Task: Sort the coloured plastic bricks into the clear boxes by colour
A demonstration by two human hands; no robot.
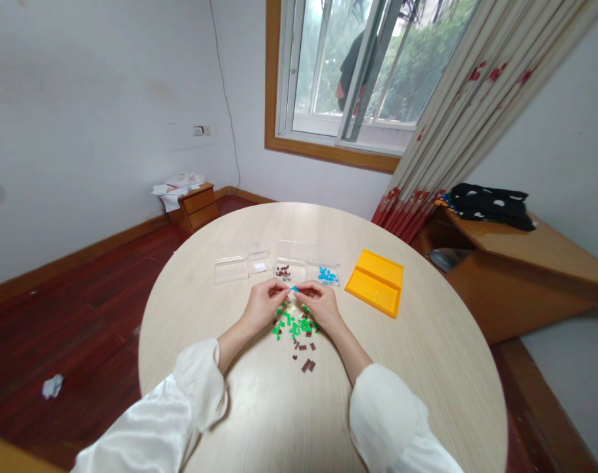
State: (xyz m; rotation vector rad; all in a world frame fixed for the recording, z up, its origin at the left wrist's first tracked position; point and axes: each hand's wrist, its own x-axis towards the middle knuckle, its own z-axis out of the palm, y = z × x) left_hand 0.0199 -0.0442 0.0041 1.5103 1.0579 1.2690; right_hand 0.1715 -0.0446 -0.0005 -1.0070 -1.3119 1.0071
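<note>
Left hand (pixel 263 306) and right hand (pixel 322 306) pinch one tiny blue piece (pixel 294 288), likely light and stiff, by its ends.

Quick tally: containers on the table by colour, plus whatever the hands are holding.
Clear plastic trays: 4
Yellow tray: 1
Blue piece, pinched between left hand and right hand: 1
Total: 6
The loose green and brown pieces are too small to count.
</note>
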